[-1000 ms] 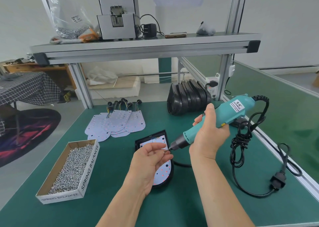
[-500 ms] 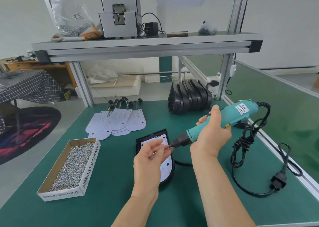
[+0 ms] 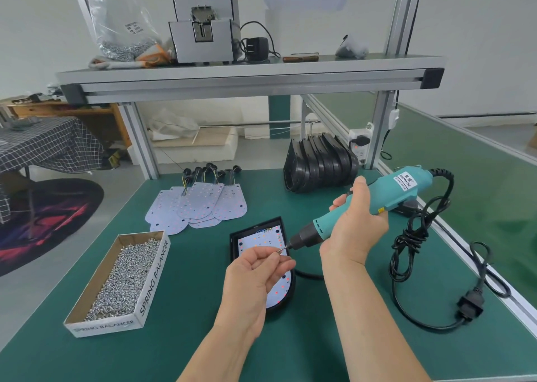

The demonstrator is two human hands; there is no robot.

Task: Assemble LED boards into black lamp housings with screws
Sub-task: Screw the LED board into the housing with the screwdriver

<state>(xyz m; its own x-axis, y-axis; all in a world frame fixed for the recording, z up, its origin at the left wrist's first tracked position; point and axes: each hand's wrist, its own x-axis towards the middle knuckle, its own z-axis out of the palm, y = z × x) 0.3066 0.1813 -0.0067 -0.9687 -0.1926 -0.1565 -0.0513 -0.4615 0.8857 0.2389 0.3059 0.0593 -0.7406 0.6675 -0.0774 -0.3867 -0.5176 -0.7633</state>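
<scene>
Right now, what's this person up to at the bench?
They are fitting lights together. The right hand holds a teal electric screwdriver, and the left hand pinches a small screw at its tip. Below lies a black housing with an LED board in it. A box of screws sits nearby.

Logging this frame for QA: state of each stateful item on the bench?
Screwdriver: held in right hand, tilted, tip at screw.
Screw: pinched by left hand, undriven.
Housing: flat, LED board seated.
Screw box: open, full.
Power plug: unplugged, on table.
</scene>
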